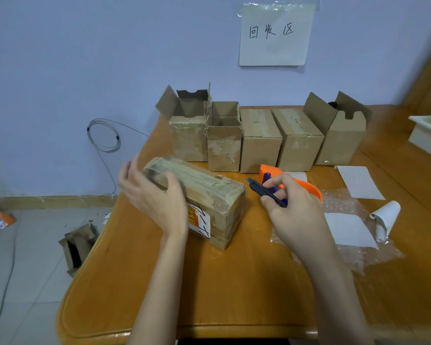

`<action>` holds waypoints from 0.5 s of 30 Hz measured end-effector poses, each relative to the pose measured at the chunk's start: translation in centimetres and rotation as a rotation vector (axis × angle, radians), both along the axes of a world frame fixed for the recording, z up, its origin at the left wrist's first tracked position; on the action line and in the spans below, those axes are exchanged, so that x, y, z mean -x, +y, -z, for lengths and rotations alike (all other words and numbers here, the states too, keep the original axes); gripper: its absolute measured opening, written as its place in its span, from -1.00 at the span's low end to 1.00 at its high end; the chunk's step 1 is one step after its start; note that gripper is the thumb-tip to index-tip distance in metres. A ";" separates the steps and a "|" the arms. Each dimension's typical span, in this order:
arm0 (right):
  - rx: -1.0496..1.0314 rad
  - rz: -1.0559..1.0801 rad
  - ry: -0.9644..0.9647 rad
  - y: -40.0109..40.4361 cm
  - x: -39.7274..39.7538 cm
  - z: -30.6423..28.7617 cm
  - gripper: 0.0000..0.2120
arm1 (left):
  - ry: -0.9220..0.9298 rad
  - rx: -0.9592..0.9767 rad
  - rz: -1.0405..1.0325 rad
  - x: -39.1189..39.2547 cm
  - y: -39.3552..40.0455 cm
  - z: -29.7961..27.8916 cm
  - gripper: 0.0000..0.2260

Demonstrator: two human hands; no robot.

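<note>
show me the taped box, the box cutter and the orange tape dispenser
taped box (209,192): head view, on its taped top face
box cutter (255,188): head view, on the dark body ahead of the fingers
orange tape dispenser (309,188): head view, on its curved orange edge

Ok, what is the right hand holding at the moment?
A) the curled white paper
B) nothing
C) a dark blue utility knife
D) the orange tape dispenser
C: the right hand grips a dark blue utility knife, its tip pointing toward the taped box; the orange tape dispenser lies on the table behind that hand.
</note>
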State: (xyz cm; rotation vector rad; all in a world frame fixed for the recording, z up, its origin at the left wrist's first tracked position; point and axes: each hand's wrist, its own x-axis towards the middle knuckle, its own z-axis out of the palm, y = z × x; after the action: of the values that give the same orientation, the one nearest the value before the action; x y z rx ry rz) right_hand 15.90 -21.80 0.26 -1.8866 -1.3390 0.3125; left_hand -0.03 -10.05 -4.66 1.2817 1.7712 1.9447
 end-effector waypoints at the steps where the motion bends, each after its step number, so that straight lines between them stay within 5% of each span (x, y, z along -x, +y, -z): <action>1: -0.003 -0.002 0.012 -0.1 -0.1 0.0 -0.84 | 0.091 -0.041 0.107 0.0 0.2 -0.8 -0.60; 4: -0.018 -0.007 0.046 -0.2 -0.3 0.1 -0.84 | 0.604 0.025 0.498 0.0 1.3 -3.0 -0.76; 7: -0.021 -0.011 0.062 -0.2 -0.4 0.3 -0.84 | 1.019 0.305 0.713 -0.2 2.5 -3.9 -0.63; 15: -0.160 0.035 0.134 0.5 -0.8 0.7 -0.95 | 0.929 0.478 0.316 -2.0 1.8 -3.2 -0.57</action>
State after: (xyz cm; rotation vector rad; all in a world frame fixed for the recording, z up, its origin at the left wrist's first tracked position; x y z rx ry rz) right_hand 16.65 -21.34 -0.46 -1.7227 -1.2043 0.2996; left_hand 2.02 -8.22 -1.47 2.2584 2.0004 0.6792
